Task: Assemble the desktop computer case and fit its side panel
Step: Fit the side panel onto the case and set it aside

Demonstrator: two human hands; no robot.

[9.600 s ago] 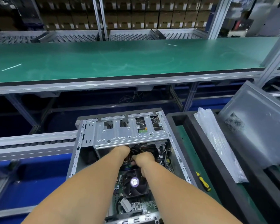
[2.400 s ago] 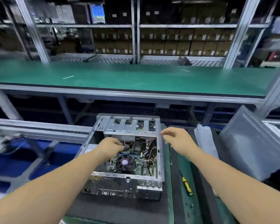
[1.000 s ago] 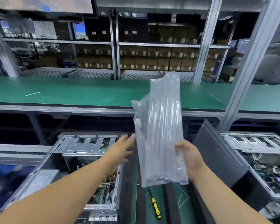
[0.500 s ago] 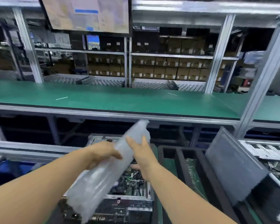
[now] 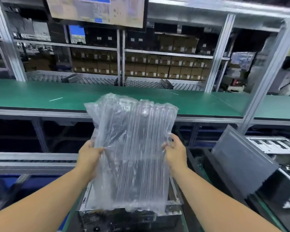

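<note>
A clear air-cushion plastic sheet (image 5: 132, 148) hangs spread out in front of me. My left hand (image 5: 89, 156) grips its left edge and my right hand (image 5: 174, 153) grips its right edge, at about mid height. Under and behind the sheet stands the open desktop computer case (image 5: 124, 216); only its rear end shows, and the sheet hides its inside. A dark grey side panel (image 5: 241, 161) leans at the right.
A long green workbench (image 5: 40, 96) runs across behind the sheet. Another open case (image 5: 273, 144) sits at the far right behind the panel. A roller conveyor rail (image 5: 32, 161) lies at the left. Shelves of boxes and a monitor are at the back.
The sheet lay slanted over the case half a second ago; now it is raised upright and spread wide, one hand on each side. Earlier still, my right hand alone held it.
</note>
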